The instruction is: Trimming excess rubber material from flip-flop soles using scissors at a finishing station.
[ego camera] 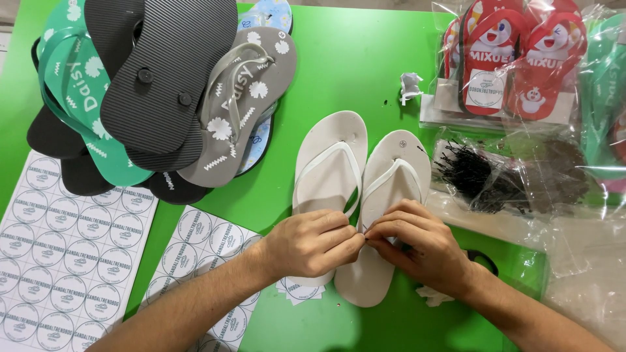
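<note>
Sticker sheets (62,261): two flat white sheets printed with rows of round labels are seen at the lower left of the frame, laid on the green table (365,72).
Left hand (312,242): shown lower centre, forearm angled in from the bottom edge, fingers curled inward and pinched closed at the inner edge of the white flip-flops (362,195); what is pinched is too small to be told.
Right hand (417,244): shown just right of it, knuckles up, fingertips (375,234) bent down and pressed together against the left hand's tips on the right sandal's strap; the grip is closed, its content cannot be told.
White flip-flops: a matte, smooth foam pair with white Y-shaped straps is laid side by side, touching, at the centre of the frame, heels hidden under the hands.
Sandal pile (163,85): green, black and grey rubber soles are stacked at the upper left, one ribbed black underside turned up, the grey and green ones patterned with flowers.
Paper scrap (411,85): a small crumpled white piece is seen upper centre-right.
Bagged sandals (515,58): red cartoon-printed pairs in glossy clear plastic are placed at the upper right.
Black fasteners (466,173): thin dark pieces are bundled in a clear bag below them.
</note>
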